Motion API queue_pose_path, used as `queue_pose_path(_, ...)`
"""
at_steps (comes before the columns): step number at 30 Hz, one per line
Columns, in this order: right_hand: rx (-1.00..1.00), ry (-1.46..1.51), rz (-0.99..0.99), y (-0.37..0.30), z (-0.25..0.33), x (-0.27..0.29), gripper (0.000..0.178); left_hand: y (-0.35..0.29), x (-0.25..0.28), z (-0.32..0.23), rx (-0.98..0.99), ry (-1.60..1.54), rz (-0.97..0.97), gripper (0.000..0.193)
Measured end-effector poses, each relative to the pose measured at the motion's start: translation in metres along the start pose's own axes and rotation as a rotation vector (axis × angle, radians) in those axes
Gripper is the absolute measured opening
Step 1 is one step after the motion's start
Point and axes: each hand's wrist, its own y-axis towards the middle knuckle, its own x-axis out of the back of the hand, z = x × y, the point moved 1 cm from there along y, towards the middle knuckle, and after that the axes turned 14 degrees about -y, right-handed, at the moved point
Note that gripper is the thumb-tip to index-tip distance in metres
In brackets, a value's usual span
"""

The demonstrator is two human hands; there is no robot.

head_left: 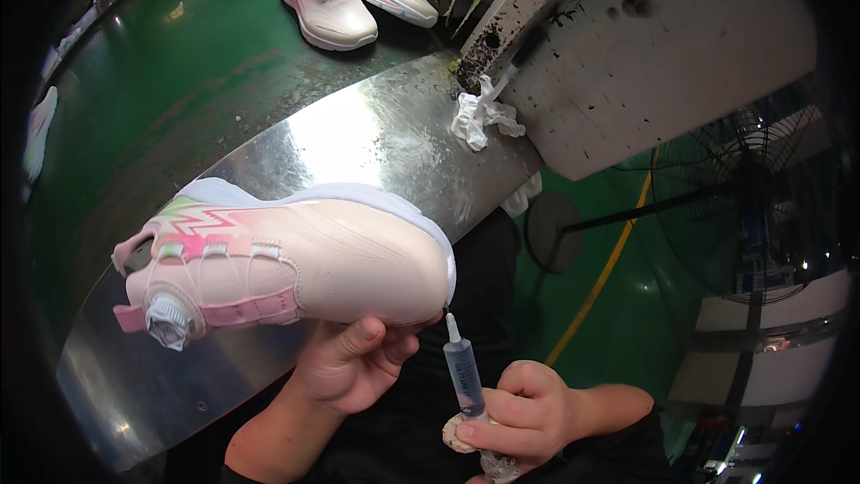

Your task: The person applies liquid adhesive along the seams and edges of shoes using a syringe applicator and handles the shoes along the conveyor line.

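A pink and cream sneaker [367, 255] with a white sole lies tilted on its side, its toe to the right. My left hand [354, 363] grips it from below near the toe, thumb against the upper. A white dial [168, 321] and thin laces show on its near side. My right hand [524, 417] is closed around a clear syringe [463, 375] that points upward. The syringe's narrow tip is at the toe's edge, where upper and sole meet; whether it touches cannot be made out. Some whitish wrapping covers the syringe's lower end.
A shiny metal ledge [296, 148] borders a green belt surface [152, 125]. Another pair of pink sneakers [333, 4] stands at the far side. Crumpled white tissue [484, 115] lies beside a stained white panel [645, 54]. A floor fan [739, 184] stands at right.
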Motion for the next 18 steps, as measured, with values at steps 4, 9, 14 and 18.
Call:
queue_pose_path(4, 0.003, -0.060, -0.024, -0.001, 0.000, -0.002, 0.053, -0.001, -0.006, 0.002, 0.006, -0.042, -0.039, 0.044)
queue_pose_path(9, 0.013, -0.117, -0.080, -0.005, 0.000, -0.008, 0.051, -0.001, -0.008, 0.003, -0.007, -0.005, -0.019, 0.041)
queue_pose_path(14, -0.046, -0.081, -0.123, -0.013, 0.003, -0.015, 0.048, -0.002, -0.010, 0.003, -0.001, 0.005, -0.065, 0.041)
queue_pose_path(18, -0.029, -0.102, -0.021, -0.030, 0.004, -0.016, 0.083, -0.007, -0.008, 0.002, -0.011, 0.002, -0.085, 0.043)
